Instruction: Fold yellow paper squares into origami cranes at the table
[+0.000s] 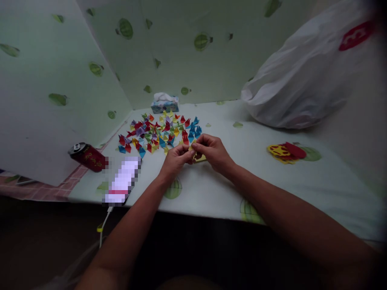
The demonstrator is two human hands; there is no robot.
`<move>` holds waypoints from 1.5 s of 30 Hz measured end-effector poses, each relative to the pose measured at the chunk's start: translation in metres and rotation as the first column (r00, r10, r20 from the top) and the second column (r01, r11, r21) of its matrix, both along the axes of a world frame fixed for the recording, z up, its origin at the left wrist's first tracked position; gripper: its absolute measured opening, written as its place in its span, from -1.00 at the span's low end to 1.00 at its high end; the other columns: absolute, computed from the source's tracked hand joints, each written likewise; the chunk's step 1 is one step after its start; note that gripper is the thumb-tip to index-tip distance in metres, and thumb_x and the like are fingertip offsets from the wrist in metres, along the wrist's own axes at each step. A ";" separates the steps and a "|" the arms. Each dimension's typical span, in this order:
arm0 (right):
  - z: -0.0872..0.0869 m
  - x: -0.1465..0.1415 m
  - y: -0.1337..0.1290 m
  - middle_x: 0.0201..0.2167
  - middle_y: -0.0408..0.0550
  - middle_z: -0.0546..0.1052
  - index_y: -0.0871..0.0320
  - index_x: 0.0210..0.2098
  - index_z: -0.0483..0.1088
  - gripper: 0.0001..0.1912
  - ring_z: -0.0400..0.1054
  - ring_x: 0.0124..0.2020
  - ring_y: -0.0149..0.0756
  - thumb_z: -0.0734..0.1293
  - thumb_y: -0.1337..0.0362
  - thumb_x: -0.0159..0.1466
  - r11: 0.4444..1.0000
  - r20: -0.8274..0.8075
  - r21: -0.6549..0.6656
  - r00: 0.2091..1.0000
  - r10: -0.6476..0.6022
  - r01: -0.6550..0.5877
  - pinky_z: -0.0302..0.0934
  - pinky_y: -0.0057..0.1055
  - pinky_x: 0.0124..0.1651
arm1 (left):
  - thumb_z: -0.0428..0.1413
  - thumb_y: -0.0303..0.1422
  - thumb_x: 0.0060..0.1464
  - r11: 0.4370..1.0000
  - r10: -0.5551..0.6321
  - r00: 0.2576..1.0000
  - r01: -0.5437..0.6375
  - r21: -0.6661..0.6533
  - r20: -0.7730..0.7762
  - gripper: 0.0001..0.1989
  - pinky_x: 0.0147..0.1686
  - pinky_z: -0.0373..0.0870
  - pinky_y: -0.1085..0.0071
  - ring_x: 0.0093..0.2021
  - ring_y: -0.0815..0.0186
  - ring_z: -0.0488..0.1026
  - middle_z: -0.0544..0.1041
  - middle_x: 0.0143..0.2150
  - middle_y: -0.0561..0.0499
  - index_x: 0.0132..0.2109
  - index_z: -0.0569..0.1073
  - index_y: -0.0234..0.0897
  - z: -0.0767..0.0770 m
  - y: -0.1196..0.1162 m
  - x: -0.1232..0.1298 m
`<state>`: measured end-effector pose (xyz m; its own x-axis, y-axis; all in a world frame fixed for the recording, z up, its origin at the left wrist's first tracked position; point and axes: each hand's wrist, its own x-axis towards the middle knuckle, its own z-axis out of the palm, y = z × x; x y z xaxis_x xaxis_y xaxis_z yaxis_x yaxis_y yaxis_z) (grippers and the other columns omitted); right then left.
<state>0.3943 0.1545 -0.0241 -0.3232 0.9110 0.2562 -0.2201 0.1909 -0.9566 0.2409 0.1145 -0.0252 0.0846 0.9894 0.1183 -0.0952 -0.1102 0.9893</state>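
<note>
My left hand and my right hand meet over the middle of the table. Between their fingertips they pinch a small piece of yellow folded paper, partly covered by the fingers. Under my right hand, a flat yellowish thing shows at the edge; most of it is hidden, and I cannot make out what it is. Just beyond my hands spreads a heap of small folded paper figures in red, blue, yellow, green, purple and orange, resembling origami cranes.
A tissue box stands behind the heap. To the left are a dark red can and a phone with a white cable. Red and yellow cut-out shapes lie at right, below a large white plastic bag.
</note>
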 end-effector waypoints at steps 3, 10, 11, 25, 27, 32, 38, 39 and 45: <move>-0.001 0.001 0.002 -0.58 -0.20 0.44 0.15 -0.47 0.34 -0.69 0.31 -0.59 -0.46 0.49 0.12 0.14 1.000 0.013 0.001 1.000 0.022 -0.022 0.20 -0.48 -0.52 | 0.36 -0.17 -0.07 1.000 -0.002 1.000 0.002 -0.012 -0.006 -0.68 -0.37 0.35 0.48 -0.45 0.45 0.40 0.54 -0.43 0.04 -0.35 0.53 -0.34 0.000 0.000 0.000; 0.001 0.001 0.004 -0.61 -0.22 0.43 0.14 -0.50 0.32 -0.68 0.30 -0.62 -0.48 0.48 0.12 0.13 0.999 -0.018 0.021 0.999 -0.045 0.045 0.16 -0.48 -0.53 | 0.34 -0.18 -0.06 0.999 -0.002 1.000 0.001 -0.048 -0.024 -0.70 -0.39 0.33 0.47 -0.48 0.46 0.38 0.50 -0.46 0.06 -0.37 0.52 -0.35 0.001 -0.001 0.000; 0.001 0.001 0.003 -0.61 -0.22 0.43 0.14 -0.50 0.32 -0.69 0.30 -0.62 -0.48 0.48 0.13 0.13 0.998 -0.024 0.020 0.998 -0.053 0.054 0.16 -0.48 -0.53 | 0.34 -0.18 -0.05 0.999 -0.002 1.000 0.000 -0.045 -0.031 -0.70 -0.41 0.32 0.47 -0.49 0.46 0.37 0.49 -0.48 0.07 -0.39 0.50 -0.34 0.001 -0.001 0.001; 0.000 0.000 0.004 -0.67 -0.24 0.41 0.12 -0.51 0.29 -0.65 0.31 -0.64 -0.46 0.49 0.09 0.11 0.991 -0.074 -0.014 0.988 -0.134 0.133 0.17 -0.49 -0.55 | 0.30 -0.09 0.00 0.996 -0.025 0.999 0.022 -0.085 -0.031 -0.64 -0.42 0.36 0.46 -0.49 0.45 0.41 0.51 -0.45 0.03 -0.35 0.51 -0.33 -0.001 -0.002 0.000; 0.000 -0.001 0.003 -0.68 -0.24 0.40 0.12 -0.52 0.29 -0.66 0.31 -0.65 -0.46 0.49 0.10 0.11 0.991 -0.081 -0.022 0.987 -0.137 0.136 0.17 -0.49 -0.55 | 0.30 -0.13 0.00 0.998 -0.028 0.999 0.025 -0.066 -0.043 -0.68 -0.43 0.35 0.46 -0.50 0.44 0.39 0.50 -0.47 0.04 -0.37 0.50 -0.33 0.000 -0.002 0.000; -0.002 -0.001 0.004 -0.66 -0.23 0.42 0.13 -0.52 0.30 -0.64 0.31 -0.66 -0.47 0.52 0.09 0.11 0.988 -0.101 -0.049 0.983 -0.153 0.149 0.16 -0.49 -0.55 | 0.29 -0.14 0.03 0.999 -0.030 0.998 0.027 -0.047 -0.054 -0.69 -0.43 0.35 0.45 -0.51 0.44 0.39 0.49 -0.47 0.04 -0.36 0.49 -0.32 0.001 -0.003 0.001; -0.002 -0.001 0.002 -0.66 -0.23 0.42 0.13 -0.52 0.31 -0.65 0.31 -0.63 -0.46 0.50 0.11 0.13 0.995 -0.054 0.000 0.993 -0.104 0.105 0.16 -0.48 -0.54 | 0.31 -0.06 0.00 1.000 0.003 0.998 -0.004 -0.028 -0.058 -0.62 -0.42 0.39 0.47 -0.48 0.45 0.42 0.55 -0.38 0.01 -0.31 0.51 -0.33 0.002 -0.003 0.001; -0.001 -0.001 0.000 -0.65 -0.22 0.42 0.13 -0.52 0.30 -0.66 0.32 -0.62 -0.45 0.49 0.11 0.14 0.997 -0.034 0.014 0.997 -0.073 0.074 0.17 -0.47 -0.53 | 0.33 -0.08 -0.02 1.000 0.004 0.998 -0.004 -0.002 -0.063 -0.63 -0.42 0.38 0.48 -0.48 0.45 0.41 0.55 -0.40 0.02 -0.34 0.50 -0.33 0.003 -0.003 0.001; 0.002 -0.003 -0.006 -0.59 -0.19 0.46 0.14 -0.48 0.34 -0.70 0.34 -0.56 -0.43 0.47 0.12 0.18 0.999 -0.051 0.038 0.999 0.020 -0.018 0.24 -0.44 -0.46 | 0.32 -0.12 0.02 0.989 0.076 0.994 -0.065 0.130 -0.082 -0.65 -0.47 0.32 0.49 -0.52 0.44 0.39 0.53 -0.49 0.05 -0.43 0.42 -0.30 0.002 -0.005 0.001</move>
